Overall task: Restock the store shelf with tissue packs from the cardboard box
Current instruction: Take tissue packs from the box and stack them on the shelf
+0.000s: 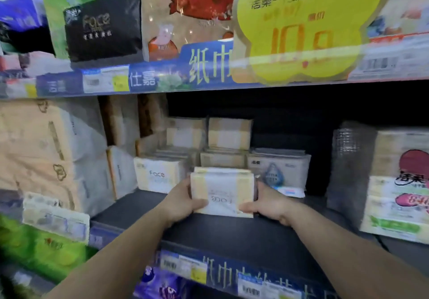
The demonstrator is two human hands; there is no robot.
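Dark store shelving — blue price strips, yellow promo sign overhead

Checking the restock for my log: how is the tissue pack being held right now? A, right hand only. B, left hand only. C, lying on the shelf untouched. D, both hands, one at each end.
D: the left hand and right hand grip opposite ends of the tissue pack.

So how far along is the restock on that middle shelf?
Partway. Done: cream tissue packs already sit stacked at the back, with a Face pack in front on the left. In hand: the left hand and right hand hold another Face pack over the shelf. Left: dark bare shelf in front and to the right. The cardboard box isn't in view.
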